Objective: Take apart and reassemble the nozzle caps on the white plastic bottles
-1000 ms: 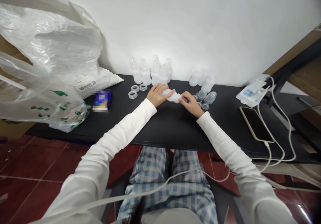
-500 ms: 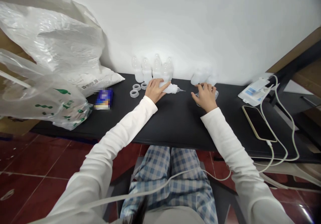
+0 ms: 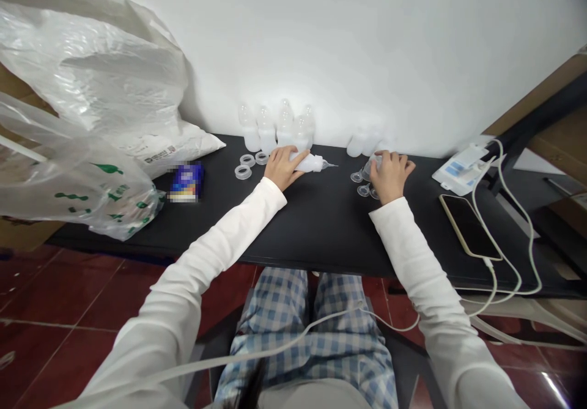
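Note:
My left hand (image 3: 280,165) is wrapped round a small white squeeze bottle (image 3: 312,162) that lies on its side on the black table (image 3: 321,219), its thin needle tip pointing right. My right hand (image 3: 389,173) is curled over clear plastic caps (image 3: 362,183) lying on the table; its fingers close on one of them, mostly hidden. Behind the hands, several capped white bottles (image 3: 275,131) stand against the wall, and more uncapped bottles (image 3: 364,143) stand beyond my right hand.
White plastic rings (image 3: 247,165) lie left of my left hand. A blue packet (image 3: 186,181) and big plastic bags (image 3: 82,121) fill the table's left end. On the right lie a phone (image 3: 468,225), a white box (image 3: 461,167) and trailing white cables (image 3: 509,213).
The hands have parted: my left hand carried the bottle back and left, its needle tip now bare. My right hand moved right to the clear caps and closed over them.

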A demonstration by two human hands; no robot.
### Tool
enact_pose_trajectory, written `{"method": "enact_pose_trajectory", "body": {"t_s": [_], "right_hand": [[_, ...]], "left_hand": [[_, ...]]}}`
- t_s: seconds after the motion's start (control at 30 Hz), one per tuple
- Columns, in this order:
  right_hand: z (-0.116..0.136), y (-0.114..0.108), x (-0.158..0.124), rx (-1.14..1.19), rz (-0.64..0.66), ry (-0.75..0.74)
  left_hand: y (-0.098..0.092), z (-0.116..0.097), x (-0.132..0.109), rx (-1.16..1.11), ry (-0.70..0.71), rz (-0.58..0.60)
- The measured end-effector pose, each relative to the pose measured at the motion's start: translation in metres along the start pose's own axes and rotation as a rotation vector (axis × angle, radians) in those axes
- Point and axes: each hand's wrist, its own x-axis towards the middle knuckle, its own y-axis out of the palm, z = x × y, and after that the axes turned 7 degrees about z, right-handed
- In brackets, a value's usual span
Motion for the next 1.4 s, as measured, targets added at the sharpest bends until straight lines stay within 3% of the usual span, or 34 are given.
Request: {"method": "enact_pose_trajectory", "body": {"t_s": [0.2,0.43,0.6,0.8,1.1,1.4], "right_hand": [[0.027,-0.015,-0.002,0.348,-0.069,-0.053],[0.044,0.016,-0.019,0.768,0.057,-0.114],[0.049,0.028,-0.025,0.933,0.184,-0.124],[0.053,0.031,-0.031,1.017,0.286,-0.214],[0.044,0.038,-0.031,1.185,0.453,-0.183],[0.040,0.030,-0.027,0.807,0.402,-0.405]], "left_hand": [[-0.001,-0.003,0.000,-0.031,-0.050,0.026],[-0.007,-0.010,0.000,-0.014,-0.146,0.057],[-0.006,-0.013,0.001,-0.030,-0.118,0.045],[0.000,-0.009,0.001,-0.129,-0.009,0.084],[0.004,0.006,0.006,-0.489,0.047,0.250],[0.007,0.003,0.003,-0.437,0.081,0.244]]}}
